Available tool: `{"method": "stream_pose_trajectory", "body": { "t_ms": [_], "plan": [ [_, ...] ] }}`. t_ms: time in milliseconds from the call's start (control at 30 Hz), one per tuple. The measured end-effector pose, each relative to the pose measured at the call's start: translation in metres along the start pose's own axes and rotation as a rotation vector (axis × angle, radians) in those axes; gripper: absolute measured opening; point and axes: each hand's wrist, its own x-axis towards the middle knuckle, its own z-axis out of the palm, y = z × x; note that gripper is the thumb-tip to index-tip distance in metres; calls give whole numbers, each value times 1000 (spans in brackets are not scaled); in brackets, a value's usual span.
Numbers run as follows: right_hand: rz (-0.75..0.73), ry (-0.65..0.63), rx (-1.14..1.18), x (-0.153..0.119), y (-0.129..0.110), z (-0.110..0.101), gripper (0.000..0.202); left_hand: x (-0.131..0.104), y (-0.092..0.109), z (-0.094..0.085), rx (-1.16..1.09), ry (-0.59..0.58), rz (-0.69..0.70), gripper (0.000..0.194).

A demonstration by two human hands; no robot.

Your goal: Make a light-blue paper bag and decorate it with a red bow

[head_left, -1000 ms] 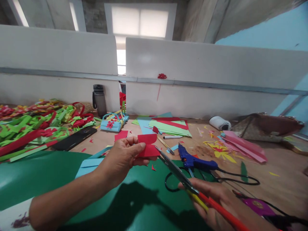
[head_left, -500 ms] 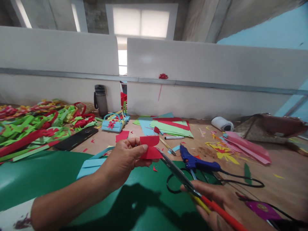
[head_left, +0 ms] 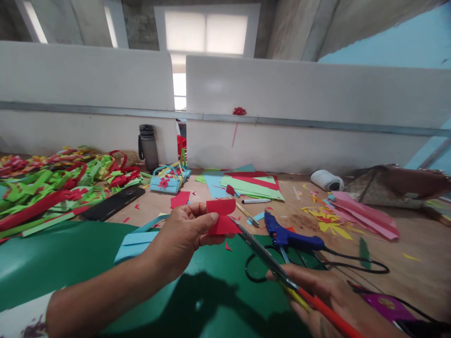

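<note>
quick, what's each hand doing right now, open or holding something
Left hand: closed, pinching red paper between thumb and fingers.
Right hand: closed around the handles of the scissors.

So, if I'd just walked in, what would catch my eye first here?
Probably the bright red paper piece, held up mid-picture with the tips of the scissors at its right side. Next might come the blue glue gun, lying right of centre, and the tangled heap of green and red strips at the far left.
</note>
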Motion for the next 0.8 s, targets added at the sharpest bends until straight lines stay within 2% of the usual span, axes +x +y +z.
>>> {"method": "stream_pose_trajectory", "body": {
  "t_ms": [400, 667, 800],
  "plan": [
    [19, -18, 85, -1, 4, 1, 40, -3, 4, 4, 28, 27, -14, 28],
    [116, -90, 213, 0, -20, -4, 38, -1, 0, 1, 23, -4, -7, 20],
    [111, -107, 208, 2, -17, -3, 36, 0, 0, 1, 25, 5, -10, 24]
  ]
}}
